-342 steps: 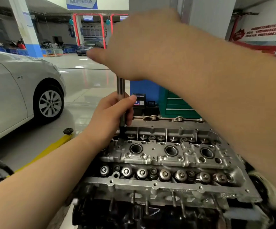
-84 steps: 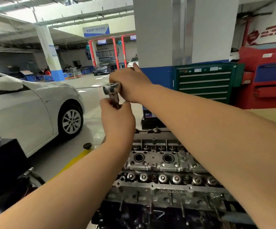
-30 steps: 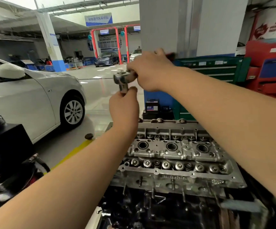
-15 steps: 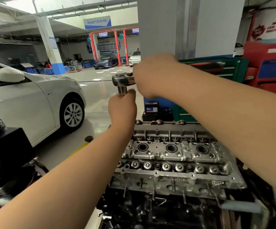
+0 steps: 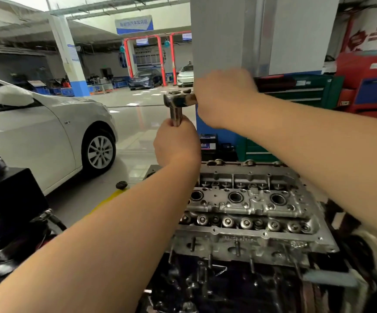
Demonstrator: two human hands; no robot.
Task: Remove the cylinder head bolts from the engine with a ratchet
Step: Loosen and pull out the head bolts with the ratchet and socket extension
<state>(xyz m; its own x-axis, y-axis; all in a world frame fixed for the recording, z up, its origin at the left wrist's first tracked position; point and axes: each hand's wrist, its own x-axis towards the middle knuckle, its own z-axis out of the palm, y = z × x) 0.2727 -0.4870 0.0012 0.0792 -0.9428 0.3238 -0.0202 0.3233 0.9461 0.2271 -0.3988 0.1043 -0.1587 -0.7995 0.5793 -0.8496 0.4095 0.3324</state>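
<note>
We hold the ratchet (image 5: 178, 99) up high over the far left corner of the engine (image 5: 246, 213); our left hand (image 5: 177, 145) is wrapped tight round the long bar under it, and our right hand (image 5: 222, 98) is curled round the handle. The tool looks hard, heavy and shiny, so we think it could slip; best to grip the handle far out and keep the bar straight. The bolt itself is hidden behind our left hand.
</note>
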